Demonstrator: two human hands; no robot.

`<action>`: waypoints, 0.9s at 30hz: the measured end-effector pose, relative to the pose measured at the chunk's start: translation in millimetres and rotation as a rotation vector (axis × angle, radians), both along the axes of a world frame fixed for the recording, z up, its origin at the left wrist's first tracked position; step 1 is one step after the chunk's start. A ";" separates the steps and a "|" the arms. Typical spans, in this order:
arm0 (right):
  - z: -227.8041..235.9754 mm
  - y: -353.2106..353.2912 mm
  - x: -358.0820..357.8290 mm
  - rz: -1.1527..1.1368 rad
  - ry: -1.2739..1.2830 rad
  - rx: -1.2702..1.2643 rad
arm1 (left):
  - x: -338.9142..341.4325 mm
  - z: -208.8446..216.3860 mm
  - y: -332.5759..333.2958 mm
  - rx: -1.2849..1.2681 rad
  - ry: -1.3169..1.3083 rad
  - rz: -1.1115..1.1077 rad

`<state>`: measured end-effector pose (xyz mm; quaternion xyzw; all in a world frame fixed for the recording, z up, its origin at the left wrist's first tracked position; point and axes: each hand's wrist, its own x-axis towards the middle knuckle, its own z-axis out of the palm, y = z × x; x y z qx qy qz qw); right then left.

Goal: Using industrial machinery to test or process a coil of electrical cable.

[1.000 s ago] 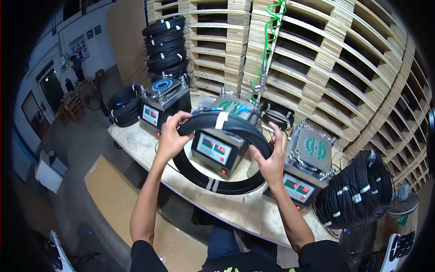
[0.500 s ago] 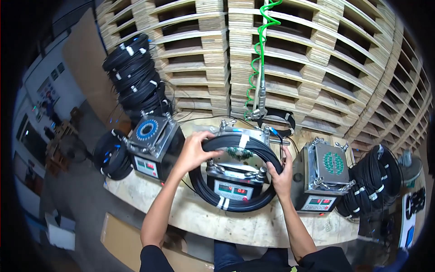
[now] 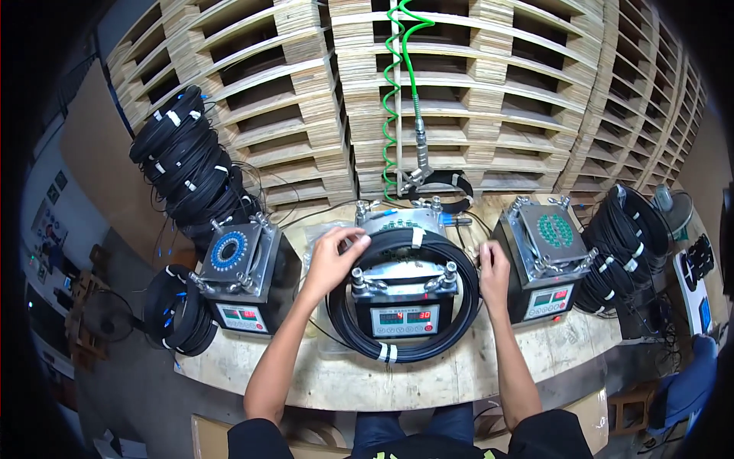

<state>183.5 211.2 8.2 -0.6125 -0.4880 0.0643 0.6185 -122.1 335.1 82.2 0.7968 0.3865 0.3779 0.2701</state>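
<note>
A coil of black cable [image 3: 353, 340] bound with white tape stands around the front of the middle machine [image 3: 405, 291], a boxy unit with a metal top plate and a red-lit display. My left hand [image 3: 334, 264] is at the coil's upper left, its thumb and fingers closing on the rim. Just off the coil's right side is my right hand [image 3: 494, 274], its fingers curled. Whatever it may hold is too small to make out. Behind the coil, a blue-tipped cable end [image 3: 388, 215] lies by the machine's plate, which the coil partly hides.
A machine with a blue ring plate [image 3: 229, 251] stands left, another with a green-dotted plate [image 3: 556, 232] right. Cable coils are stacked at far left [image 3: 187, 172] and right [image 3: 612, 249]. A green spiral air hose [image 3: 390, 115] hangs before wooden pallets [image 3: 306, 115].
The view has shifted. My right hand has let go of the coil and moved off to its right. The coil sits more upright around the machine, and the display's reading differs.
</note>
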 end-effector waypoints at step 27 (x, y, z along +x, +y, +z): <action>62.0 73.4 -1.2 0.059 -0.029 0.156 | 49.5 -18.9 28.0 0.055 -0.251 -0.023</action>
